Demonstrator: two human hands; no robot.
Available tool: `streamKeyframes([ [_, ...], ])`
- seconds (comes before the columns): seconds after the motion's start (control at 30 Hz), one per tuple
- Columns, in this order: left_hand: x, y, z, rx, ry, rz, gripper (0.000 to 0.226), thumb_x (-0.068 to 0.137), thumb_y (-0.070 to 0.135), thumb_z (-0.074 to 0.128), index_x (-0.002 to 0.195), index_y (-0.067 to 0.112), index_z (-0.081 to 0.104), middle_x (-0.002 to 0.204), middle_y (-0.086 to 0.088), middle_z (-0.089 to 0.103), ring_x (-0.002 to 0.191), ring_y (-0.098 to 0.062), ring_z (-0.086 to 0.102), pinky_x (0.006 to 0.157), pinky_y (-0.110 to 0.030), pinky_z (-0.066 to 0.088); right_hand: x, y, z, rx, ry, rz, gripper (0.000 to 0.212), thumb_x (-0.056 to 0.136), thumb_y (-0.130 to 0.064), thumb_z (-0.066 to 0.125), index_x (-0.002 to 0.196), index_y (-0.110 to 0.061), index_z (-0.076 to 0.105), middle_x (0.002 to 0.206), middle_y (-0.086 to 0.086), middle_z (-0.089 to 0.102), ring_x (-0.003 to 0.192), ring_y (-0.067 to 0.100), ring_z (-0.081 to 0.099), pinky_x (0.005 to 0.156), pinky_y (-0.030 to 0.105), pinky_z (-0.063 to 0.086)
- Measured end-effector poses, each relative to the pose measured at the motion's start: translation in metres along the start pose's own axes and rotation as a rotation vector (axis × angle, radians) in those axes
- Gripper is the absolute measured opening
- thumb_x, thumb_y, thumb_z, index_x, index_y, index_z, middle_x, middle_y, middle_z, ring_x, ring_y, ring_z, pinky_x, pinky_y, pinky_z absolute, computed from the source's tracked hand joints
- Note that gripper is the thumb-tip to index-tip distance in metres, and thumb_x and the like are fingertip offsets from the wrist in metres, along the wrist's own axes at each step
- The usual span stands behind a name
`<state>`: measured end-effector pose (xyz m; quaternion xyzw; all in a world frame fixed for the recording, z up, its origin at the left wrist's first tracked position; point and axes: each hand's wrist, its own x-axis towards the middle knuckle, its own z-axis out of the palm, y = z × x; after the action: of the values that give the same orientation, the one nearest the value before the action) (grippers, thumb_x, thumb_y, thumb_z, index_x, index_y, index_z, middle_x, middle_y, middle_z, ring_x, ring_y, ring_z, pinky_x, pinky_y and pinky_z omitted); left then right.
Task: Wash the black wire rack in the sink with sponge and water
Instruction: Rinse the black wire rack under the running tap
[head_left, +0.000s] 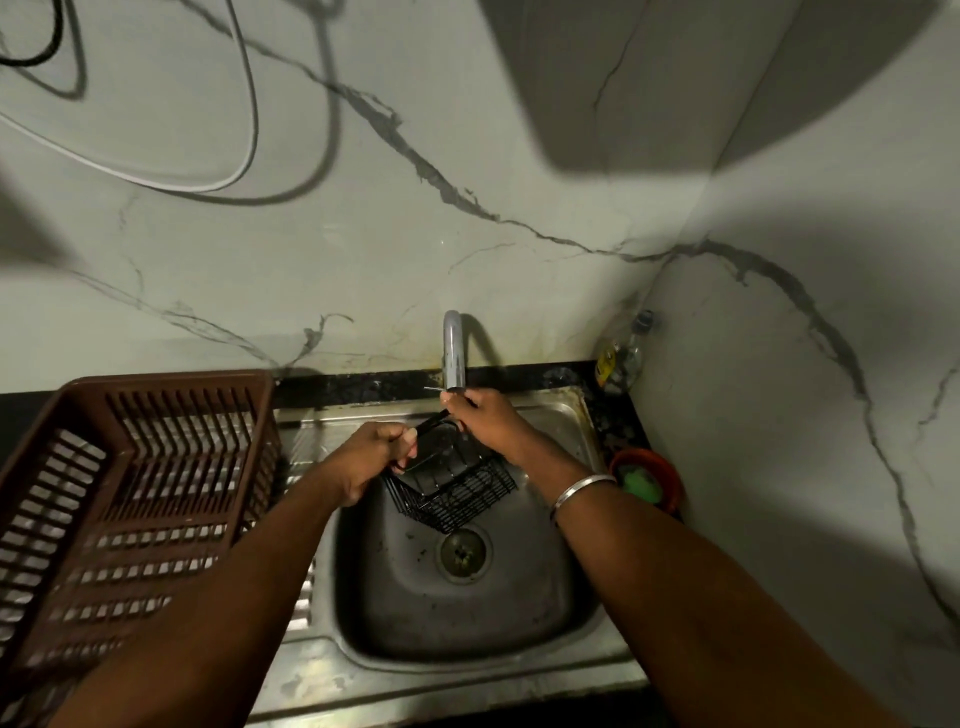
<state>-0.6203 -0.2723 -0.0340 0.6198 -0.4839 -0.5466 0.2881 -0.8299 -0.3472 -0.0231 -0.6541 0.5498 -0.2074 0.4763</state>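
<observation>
- Forearms come in from the bottom edge, a metal bangle on the right wrist.
- Left hand: fingers curled tight round the left rim of the black wire rack.
- Right hand: clamped on the rack's upper wire edge, just under the tap spout.
- Rack is held tilted above the steel sink, its low corner near the drain.
- Progress, my reading: early or mid-wash. The rack is at the tap, but I cannot tell whether water is running, and no suds show.
- Neither hand shows a sponge. A green pad, likely the sponge, sits in an orange bowl on the counter beside the sink's right rim, so scrubbing seems left to do, then rinsing.
- Brown slatted crate stands just left of the sink.
- Writing: the corner bottle has a yellow label, too blurred to read. Nothing else is legible.
</observation>
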Motion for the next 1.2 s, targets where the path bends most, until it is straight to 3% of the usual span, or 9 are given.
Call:
streamKeyframes([
  [0.2,-0.002,0.029,0.015,0.275,0.005,0.049,0.039,0.113,0.04,0.05,0.096,0.013,0.072,0.08,0.0,0.069,0.074,-0.015,0.062,0.077,-0.034,0.049,-0.002,-0.022,0.027,-0.121,0.047,-0.051,0.046,0.11,-0.048,0.045,0.094,-0.012,0.069,0.089,0.013,0.07,0.08,0.027,0.069,0.069,0.041,0.059],
  [0.33,-0.005,0.037,0.022,0.056,0.089,0.059,0.04,0.114,0.031,0.048,0.081,0.015,0.063,0.064,0.008,0.06,0.056,-0.002,0.051,0.064,-0.028,0.043,0.0,-0.021,0.024,0.028,0.052,0.05,0.047,0.106,-0.059,0.046,0.094,-0.019,0.067,0.084,0.004,0.066,0.071,0.018,0.062,0.061,0.033,0.05],
  [0.47,-0.011,0.04,0.022,-0.101,0.097,0.018,0.04,0.116,0.022,0.043,0.085,0.014,0.067,0.063,0.011,0.071,0.057,0.005,0.063,0.058,-0.011,0.05,0.004,-0.001,0.014,0.039,0.039,0.038,0.041,0.11,-0.046,0.046,0.093,-0.019,0.071,0.081,0.0,0.069,0.074,0.018,0.064,0.072,0.038,0.057],
  [0.6,-0.009,0.039,0.023,-0.241,0.096,-0.048,0.039,0.116,0.024,0.041,0.086,0.015,0.064,0.056,0.013,0.067,0.048,0.005,0.06,0.049,-0.011,0.046,0.003,-0.014,0.022,-0.014,0.027,0.027,0.052,0.106,-0.061,0.044,0.094,-0.02,0.073,0.091,0.004,0.073,0.083,0.02,0.069,0.067,0.029,0.049],
  [0.87,-0.004,0.025,0.018,-0.404,0.116,-0.095,0.035,0.115,0.019,0.043,0.086,0.016,0.061,0.056,0.013,0.065,0.048,0.003,0.06,0.047,-0.012,0.046,0.0,-0.007,0.021,-0.152,0.016,-0.022,0.051,0.103,-0.07,0.034,0.086,-0.03,0.061,0.093,-0.001,0.07,0.091,0.024,0.069,0.083,0.039,0.057],
  [0.97,-0.008,0.022,0.019,-0.415,0.137,-0.088,0.039,0.111,0.024,0.05,0.077,0.017,0.067,0.056,0.011,0.065,0.048,0.001,0.059,0.046,-0.013,0.046,-0.002,0.017,0.009,-0.192,-0.001,-0.014,0.064,0.095,-0.084,0.032,0.103,-0.032,0.069,0.103,-0.004,0.073,0.097,0.018,0.069,0.089,0.044,0.059],
  [1.07,-0.01,0.018,0.009,-0.417,0.146,-0.041,0.044,0.095,0.052,0.062,0.075,0.015,0.072,0.064,0.004,0.07,0.058,-0.006,0.065,0.06,-0.02,0.054,-0.001,0.023,0.007,-0.212,-0.023,-0.022,0.058,0.1,-0.076,0.038,0.113,-0.03,0.072,0.113,-0.002,0.072,0.104,0.018,0.067,0.094,0.045,0.057],
  [1.13,-0.007,0.015,0.005,-0.342,0.144,-0.022,0.06,0.091,0.071,0.067,0.087,0.011,0.075,0.081,-0.005,0.074,0.079,-0.022,0.069,0.082,-0.037,0.055,0.0,0.014,0.011,-0.23,-0.001,-0.023,0.054,0.1,-0.073,0.043,0.097,-0.027,0.073,0.097,-0.001,0.073,0.09,0.017,0.069,0.085,0.042,0.059],
  [1.2,-0.005,0.019,0.005,-0.235,0.173,0.052,0.058,0.097,0.063,0.066,0.087,0.006,0.073,0.08,-0.007,0.069,0.08,-0.022,0.064,0.083,-0.039,0.051,-0.001,0.005,0.013,-0.287,-0.003,-0.039,0.05,0.101,-0.069,0.046,0.083,-0.028,0.067,0.087,-0.002,0.07,0.083,0.017,0.067,0.074,0.035,0.055],
])
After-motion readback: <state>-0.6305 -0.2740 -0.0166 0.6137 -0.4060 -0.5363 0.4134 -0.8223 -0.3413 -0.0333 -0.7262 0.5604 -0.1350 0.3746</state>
